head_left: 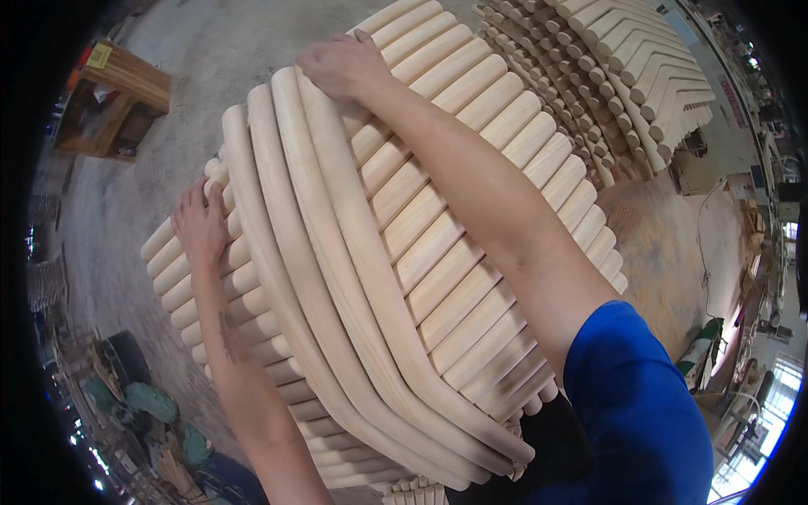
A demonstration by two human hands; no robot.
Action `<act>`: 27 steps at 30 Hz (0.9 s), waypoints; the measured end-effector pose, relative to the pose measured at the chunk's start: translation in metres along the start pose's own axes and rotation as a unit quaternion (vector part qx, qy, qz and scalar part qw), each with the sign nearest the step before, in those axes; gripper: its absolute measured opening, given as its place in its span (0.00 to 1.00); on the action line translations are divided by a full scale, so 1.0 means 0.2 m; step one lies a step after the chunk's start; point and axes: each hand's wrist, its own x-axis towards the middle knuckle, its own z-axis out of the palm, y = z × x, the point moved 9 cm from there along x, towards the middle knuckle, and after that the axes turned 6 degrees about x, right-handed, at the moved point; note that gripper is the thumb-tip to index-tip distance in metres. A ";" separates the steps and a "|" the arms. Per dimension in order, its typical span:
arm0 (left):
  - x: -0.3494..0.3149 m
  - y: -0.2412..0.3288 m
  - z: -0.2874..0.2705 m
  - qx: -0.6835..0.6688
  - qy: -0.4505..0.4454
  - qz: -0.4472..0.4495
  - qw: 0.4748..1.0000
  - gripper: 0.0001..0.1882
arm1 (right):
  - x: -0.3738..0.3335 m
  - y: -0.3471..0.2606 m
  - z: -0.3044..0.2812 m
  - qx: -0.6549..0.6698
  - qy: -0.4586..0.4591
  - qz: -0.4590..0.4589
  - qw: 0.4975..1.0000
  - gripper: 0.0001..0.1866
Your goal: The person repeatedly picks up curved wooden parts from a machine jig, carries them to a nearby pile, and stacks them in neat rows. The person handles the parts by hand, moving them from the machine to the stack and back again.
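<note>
- Bent wooden rods (313, 206), four pale ones side by side, lie across the top of a pile of similar rods (438, 261); they run from upper left to lower right and curve toward their near ends.
- Right hand (341, 67) reaches over the pile to the far end of the rightmost bent rod (362, 236), its fingers bent over that end; with the fingertips hidden, I cannot tell whether they grip.
- Left hand (202, 227) lies on the pile just left of the leftmost bent rod, fingers slightly apart and laid over the rods beneath, not closed around one.
- Blue sleeve (627, 370) covers the right upper arm; both forearms are bare.
- Second stack of bent rods (589, 84) stands beyond, at upper right.
- Open-sided wooden stand (130, 80) sits at upper left on the grey floor (202, 42).
</note>
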 end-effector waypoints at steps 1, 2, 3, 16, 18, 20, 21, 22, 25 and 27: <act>-0.01 0.00 0.00 0.006 -0.001 -0.002 1.000 0.27 | -0.01 0.00 0.00 -0.001 0.021 -0.013 1.000 0.21; -0.03 -0.02 0.00 0.013 -0.003 -0.003 1.000 0.27 | -0.01 -0.05 0.04 -0.061 0.006 -0.061 0.996 0.19; -0.03 -0.09 0.02 0.024 -0.034 -0.016 0.999 0.26 | -0.02 -0.11 0.10 -0.127 -0.010 -0.105 0.986 0.18; -0.01 0.03 -0.03 -0.002 -0.022 0.165 0.986 0.35 | -0.12 -0.01 -0.05 0.040 0.008 0.141 0.989 0.27; -0.01 0.09 0.01 -0.083 -0.047 0.092 0.991 0.36 | -0.13 0.05 -0.08 0.034 0.023 0.136 0.990 0.26; -0.03 0.21 0.11 -0.153 -0.088 0.052 0.983 0.36 | -0.15 0.14 -0.08 0.010 0.019 0.137 0.990 0.27; -0.02 0.25 0.12 -0.182 -0.104 0.046 0.977 0.37 | -0.16 0.16 -0.10 0.023 0.029 0.142 0.989 0.26; -0.03 0.15 0.04 -0.164 -0.086 0.049 0.982 0.38 | -0.15 0.09 -0.09 0.054 0.033 0.129 0.990 0.26; -0.08 0.10 -0.03 -0.114 -0.078 0.062 0.988 0.41 | -0.19 0.03 -0.10 0.093 0.014 0.111 0.989 0.26; -0.08 0.16 0.06 -0.107 -0.101 0.022 0.989 0.41 | -0.22 0.10 -0.10 0.082 -0.001 0.113 0.990 0.25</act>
